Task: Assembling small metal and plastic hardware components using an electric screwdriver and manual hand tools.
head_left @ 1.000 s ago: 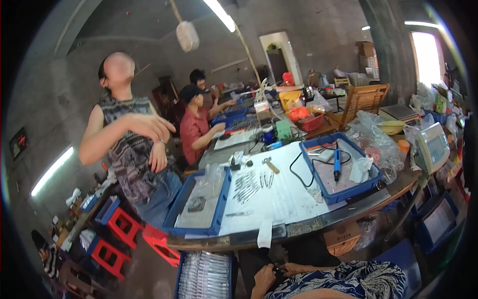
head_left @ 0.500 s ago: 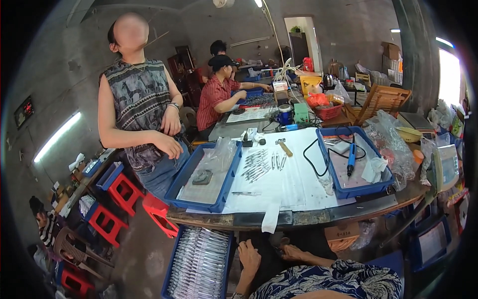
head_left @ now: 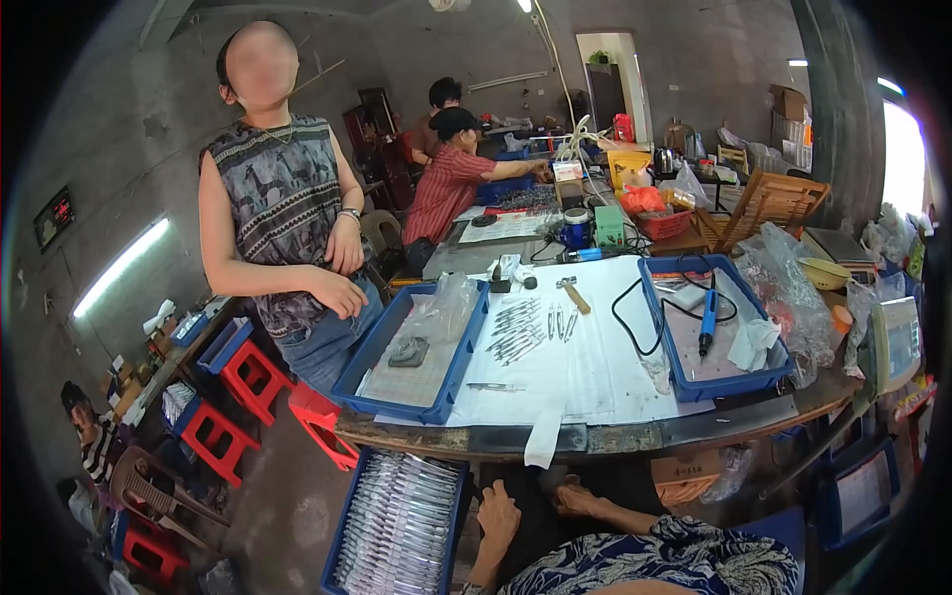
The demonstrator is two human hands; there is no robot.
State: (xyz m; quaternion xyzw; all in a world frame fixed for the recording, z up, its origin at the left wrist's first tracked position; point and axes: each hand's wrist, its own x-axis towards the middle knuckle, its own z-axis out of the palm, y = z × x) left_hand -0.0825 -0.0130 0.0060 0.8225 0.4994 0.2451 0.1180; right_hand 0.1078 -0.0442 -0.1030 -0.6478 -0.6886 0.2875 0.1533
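My left hand (head_left: pixel 499 513) rests on my dark-clothed thigh below the table edge, fingers loosely bent and holding nothing visible. On the other thigh lies my right hand (head_left: pixel 577 500), also loose, its fingertips partly hidden. Close to my left hand stands a blue crate (head_left: pixel 335 521) filled with rows of slender metal tools (head_left: pixel 397 526) in clear wrapping. On the white table paper (head_left: pixel 585 367) lie several thin metal tools (head_left: pixel 516 332), a single one (head_left: pixel 496 387) nearer me, and a small hammer (head_left: pixel 574 297). A white strip (head_left: pixel 542 436) hangs over the front edge.
A blue tray (head_left: pixel 451 382) at left holds a plastic bag and a grey block (head_left: pixel 408 350). In the right tray (head_left: pixel 729 382) lies a blue corded pen-like tool (head_left: pixel 708 322). A person (head_left: pixel 283 213) stands at left; another in red (head_left: pixel 446 193) works farther back. Red stools (head_left: pixel 253 382) stand left.
The view has shifted slightly, so the scene sits a little farther right. The person in red has stretched an arm forward across the far table. My hands stay on my thighs.
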